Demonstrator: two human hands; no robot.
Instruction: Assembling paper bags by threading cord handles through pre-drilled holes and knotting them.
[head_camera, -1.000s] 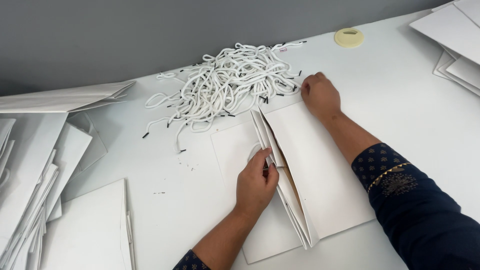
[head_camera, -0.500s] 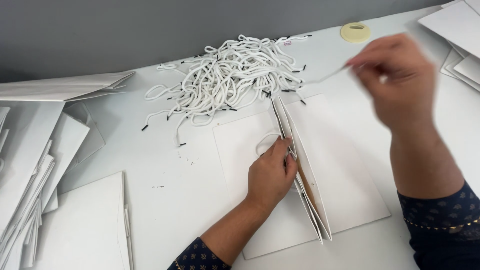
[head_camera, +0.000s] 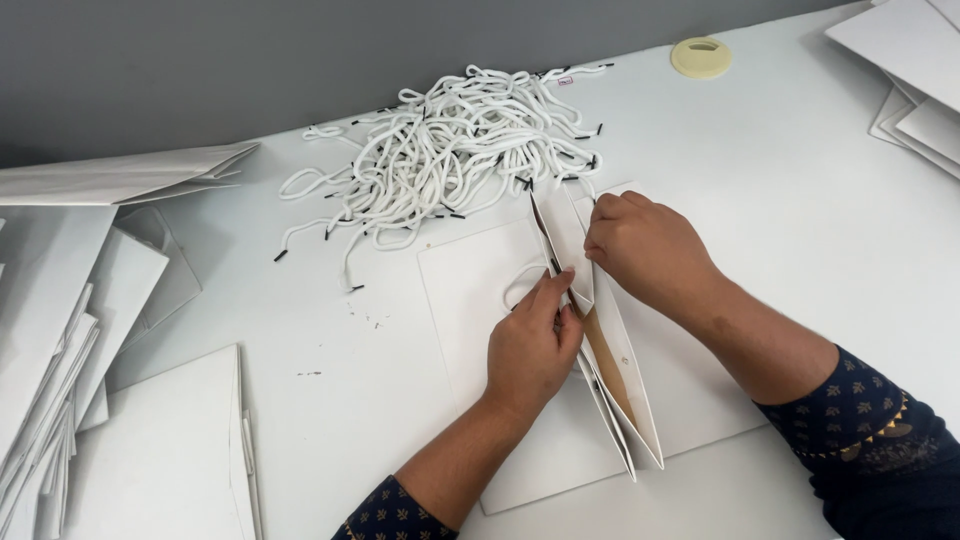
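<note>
A white table (head_camera: 780, 200) bears a cord heap (head_camera: 450, 150), paper bags (head_camera: 520, 400), tape roll (head_camera: 700, 57).

Looking like a packing workshop: paper bags (head_camera: 60, 330) stacking up on a white table (head_camera: 800, 200), cord handles (head_camera: 450, 150) piling beside.

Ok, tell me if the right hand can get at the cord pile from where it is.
Probably yes. The right hand is on the paper bag, and the cord pile lies just beyond on the table, with nothing between them.
</note>
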